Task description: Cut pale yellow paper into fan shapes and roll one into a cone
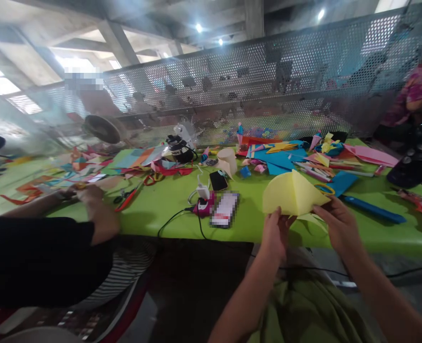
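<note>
A yellow paper piece [286, 193], creased down its middle and rounded on the left side, is held up over the front edge of the green table [246, 228]. My left hand [277, 233] pinches its lower left edge. At its right corner, my right hand [336, 219] grips the paper between thumb and fingers. Thin pale strips [314, 220] hang beneath the paper. Yellow-handled scissors [325, 189] lie just behind my right hand, beside blue paper [343, 182].
A phone [224, 209], a pink power adapter [204, 207] with cables and a dark phone [218, 180] lie left of my hands. Nearby are a blue cutter [373, 209] and orange scissors [128, 197]. A person in black [46, 262] works at the left. A dark bottle [413, 159] stands right.
</note>
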A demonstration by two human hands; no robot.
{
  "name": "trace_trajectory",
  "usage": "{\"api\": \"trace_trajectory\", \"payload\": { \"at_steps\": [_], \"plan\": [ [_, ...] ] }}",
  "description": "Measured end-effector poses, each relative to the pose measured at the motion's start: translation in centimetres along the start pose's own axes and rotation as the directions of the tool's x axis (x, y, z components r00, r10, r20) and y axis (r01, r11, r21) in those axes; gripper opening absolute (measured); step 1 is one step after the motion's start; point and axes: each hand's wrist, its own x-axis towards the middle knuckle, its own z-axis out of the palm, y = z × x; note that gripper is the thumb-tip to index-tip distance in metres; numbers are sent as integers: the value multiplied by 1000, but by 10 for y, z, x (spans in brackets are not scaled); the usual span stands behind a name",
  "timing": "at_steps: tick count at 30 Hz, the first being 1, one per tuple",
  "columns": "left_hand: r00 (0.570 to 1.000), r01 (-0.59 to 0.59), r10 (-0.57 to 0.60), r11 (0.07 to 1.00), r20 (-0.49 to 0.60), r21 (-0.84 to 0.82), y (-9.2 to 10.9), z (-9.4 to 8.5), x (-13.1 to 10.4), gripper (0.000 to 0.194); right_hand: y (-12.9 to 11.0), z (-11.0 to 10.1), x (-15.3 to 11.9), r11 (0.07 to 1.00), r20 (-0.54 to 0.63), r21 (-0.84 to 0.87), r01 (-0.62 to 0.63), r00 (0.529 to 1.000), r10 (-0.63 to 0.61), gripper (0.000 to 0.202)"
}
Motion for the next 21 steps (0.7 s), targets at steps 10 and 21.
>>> {"api": "trace_trajectory", "payload": {
  "at_steps": [10,21],
  "plan": [
    [994,100,-94,990,61,-99,9,-5,-10,27,14,-30,0,949,-134,293,-115,978,160,24],
    [965,125,-152,983,214,134,40,-40,9,34,-2,-50,4,964,-46,232,-129,989,143,31]
  ]
}}
